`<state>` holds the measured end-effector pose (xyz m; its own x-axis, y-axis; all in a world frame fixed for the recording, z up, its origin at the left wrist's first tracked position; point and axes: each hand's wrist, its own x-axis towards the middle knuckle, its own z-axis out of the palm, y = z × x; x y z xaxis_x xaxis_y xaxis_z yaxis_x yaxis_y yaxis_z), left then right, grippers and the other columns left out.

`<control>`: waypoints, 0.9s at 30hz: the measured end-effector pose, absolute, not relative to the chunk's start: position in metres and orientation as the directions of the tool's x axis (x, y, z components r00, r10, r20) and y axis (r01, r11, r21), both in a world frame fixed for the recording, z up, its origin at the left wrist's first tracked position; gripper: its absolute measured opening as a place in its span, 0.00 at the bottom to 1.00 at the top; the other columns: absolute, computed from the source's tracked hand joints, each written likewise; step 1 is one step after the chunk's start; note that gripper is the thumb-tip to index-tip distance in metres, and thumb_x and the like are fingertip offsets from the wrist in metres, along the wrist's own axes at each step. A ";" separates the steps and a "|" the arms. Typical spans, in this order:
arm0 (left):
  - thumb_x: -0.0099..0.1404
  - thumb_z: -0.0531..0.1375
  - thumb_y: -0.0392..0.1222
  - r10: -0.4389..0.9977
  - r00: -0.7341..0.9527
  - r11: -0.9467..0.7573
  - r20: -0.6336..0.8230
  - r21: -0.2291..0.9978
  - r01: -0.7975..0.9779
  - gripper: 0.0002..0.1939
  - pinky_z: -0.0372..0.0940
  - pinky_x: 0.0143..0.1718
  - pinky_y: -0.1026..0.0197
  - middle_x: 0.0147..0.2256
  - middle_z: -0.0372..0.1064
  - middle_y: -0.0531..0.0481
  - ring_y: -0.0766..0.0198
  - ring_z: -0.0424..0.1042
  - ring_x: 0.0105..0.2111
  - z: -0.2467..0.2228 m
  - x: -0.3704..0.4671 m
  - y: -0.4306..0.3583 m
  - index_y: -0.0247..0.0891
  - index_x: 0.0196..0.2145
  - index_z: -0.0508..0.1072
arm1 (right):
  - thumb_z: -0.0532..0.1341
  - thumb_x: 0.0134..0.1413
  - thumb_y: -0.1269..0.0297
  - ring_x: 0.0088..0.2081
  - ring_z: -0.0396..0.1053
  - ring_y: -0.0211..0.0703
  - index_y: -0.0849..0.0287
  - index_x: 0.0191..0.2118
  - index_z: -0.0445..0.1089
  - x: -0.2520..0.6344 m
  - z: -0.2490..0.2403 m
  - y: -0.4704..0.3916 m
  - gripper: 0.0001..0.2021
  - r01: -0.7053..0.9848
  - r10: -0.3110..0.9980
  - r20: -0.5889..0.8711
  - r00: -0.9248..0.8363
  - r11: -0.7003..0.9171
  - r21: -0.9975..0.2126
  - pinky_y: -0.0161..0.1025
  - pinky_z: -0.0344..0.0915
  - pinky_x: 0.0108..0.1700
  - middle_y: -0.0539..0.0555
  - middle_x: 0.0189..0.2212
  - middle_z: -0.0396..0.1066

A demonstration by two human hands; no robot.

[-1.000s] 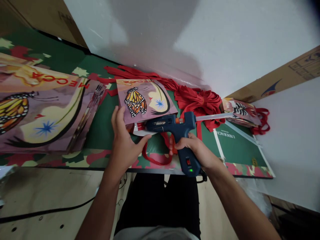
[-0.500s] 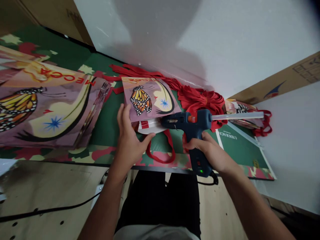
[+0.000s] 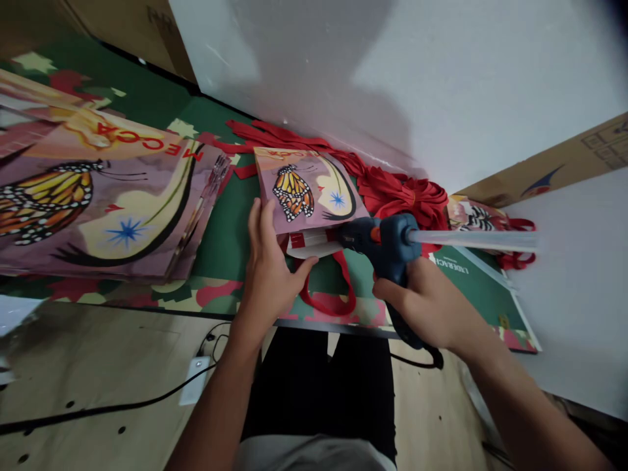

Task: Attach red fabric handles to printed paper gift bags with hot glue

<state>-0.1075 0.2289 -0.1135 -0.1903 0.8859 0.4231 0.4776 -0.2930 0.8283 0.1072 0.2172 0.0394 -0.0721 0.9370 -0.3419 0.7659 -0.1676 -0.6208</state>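
Observation:
My left hand (image 3: 272, 268) grips the near left edge of a small paper bag (image 3: 304, 190) printed with a butterfly, its thumb at the white inner flap (image 3: 314, 243). The bag's mouth gapes toward me. From it a red ribbon handle (image 3: 350, 288) loops down over the table edge. In my right hand (image 3: 432, 304) is a dark blue hot glue gun (image 3: 390, 248), fingers wrapped round its grip. Its nozzle reaches to the bag's opening at the right; the tip is hidden there. A clear glue stick (image 3: 471, 239) sticks out of its back.
Larger butterfly-printed bags (image 3: 112, 209) lie stacked at left. Bundled red ribbons (image 3: 407, 193) run along the wall behind the bag. More printed bags with red handles (image 3: 478, 219) lie at right on a green board (image 3: 456, 265). A black cable (image 3: 122, 404) and white power strip (image 3: 195, 379) are on the floor.
The view has shifted slightly, moving the scene rightward. The glue gun has turned in my right hand, its back end swinging lower and its grip tilting. My left hand keeps its hold on the bag.

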 end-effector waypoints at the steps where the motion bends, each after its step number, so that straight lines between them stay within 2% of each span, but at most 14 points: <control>1: 0.62 0.76 0.35 0.886 -0.192 -0.293 0.423 0.830 0.474 0.61 0.45 0.79 0.33 0.79 0.38 0.32 0.38 0.41 0.81 -0.113 -0.107 0.229 0.48 0.79 0.44 | 0.66 0.52 0.63 0.23 0.46 0.37 0.52 0.24 0.54 0.104 0.040 0.217 0.17 0.791 0.943 -0.321 -0.090 -0.128 -0.599 0.42 0.42 0.26 0.44 0.19 0.51; 5: 0.61 0.76 0.34 0.888 -0.193 -0.289 0.418 0.833 0.472 0.61 0.46 0.79 0.34 0.79 0.37 0.31 0.37 0.40 0.81 -0.112 -0.106 0.228 0.47 0.79 0.43 | 0.65 0.53 0.64 0.22 0.43 0.36 0.52 0.23 0.48 0.095 0.041 0.218 0.22 0.835 0.959 -0.246 -0.141 -0.018 -0.551 0.43 0.41 0.27 0.44 0.18 0.47; 7: 0.61 0.76 0.33 0.889 -0.194 -0.286 0.415 0.833 0.474 0.61 0.47 0.79 0.34 0.79 0.37 0.29 0.38 0.40 0.81 -0.111 -0.105 0.228 0.45 0.79 0.43 | 0.66 0.53 0.62 0.22 0.45 0.36 0.53 0.22 0.51 0.095 0.042 0.216 0.21 0.840 0.957 -0.275 -0.091 -0.075 -0.538 0.43 0.41 0.26 0.44 0.18 0.49; 9: 0.61 0.75 0.32 0.890 -0.198 -0.281 0.411 0.836 0.471 0.61 0.49 0.79 0.34 0.79 0.37 0.29 0.38 0.41 0.81 -0.111 -0.105 0.228 0.45 0.79 0.44 | 0.67 0.52 0.59 0.22 0.50 0.37 0.53 0.23 0.59 0.100 0.043 0.212 0.16 0.812 0.946 -0.325 -0.013 -0.179 -0.556 0.42 0.43 0.25 0.45 0.19 0.56; 13: 0.60 0.75 0.31 0.894 -0.208 -0.270 0.396 0.849 0.455 0.61 0.52 0.78 0.34 0.79 0.38 0.31 0.39 0.43 0.81 -0.110 -0.104 0.228 0.47 0.79 0.44 | 0.69 0.51 0.56 0.23 0.59 0.41 0.54 0.31 0.75 0.118 0.041 0.202 0.08 0.636 0.913 -0.394 0.108 -0.368 -0.679 0.40 0.51 0.25 0.46 0.21 0.65; 18: 0.60 0.75 0.31 0.892 -0.196 -0.285 0.407 0.844 0.455 0.61 0.49 0.78 0.32 0.79 0.38 0.31 0.40 0.43 0.81 -0.112 -0.105 0.228 0.47 0.79 0.44 | 0.71 0.48 0.59 0.24 0.63 0.44 0.53 0.34 0.80 0.134 0.025 0.200 0.07 0.341 0.910 -0.403 0.099 -0.412 -0.845 0.41 0.57 0.27 0.49 0.24 0.72; 24: 0.59 0.76 0.30 0.885 -0.197 -0.291 0.422 0.832 0.472 0.62 0.47 0.79 0.34 0.79 0.39 0.32 0.39 0.42 0.81 -0.112 -0.106 0.229 0.48 0.79 0.45 | 0.72 0.45 0.63 0.37 0.74 0.48 0.55 0.40 0.83 0.123 0.004 0.209 0.12 0.153 0.902 -0.425 -0.073 -0.411 -0.899 0.41 0.68 0.41 0.51 0.36 0.80; 27: 0.60 0.76 0.32 0.884 -0.194 -0.294 0.425 0.829 0.476 0.61 0.46 0.80 0.34 0.79 0.40 0.32 0.39 0.42 0.81 -0.113 -0.107 0.230 0.48 0.79 0.45 | 0.73 0.42 0.63 0.35 0.74 0.48 0.56 0.41 0.82 0.115 -0.004 0.214 0.16 0.088 0.844 -0.530 -0.085 -0.523 -0.848 0.40 0.68 0.35 0.52 0.36 0.80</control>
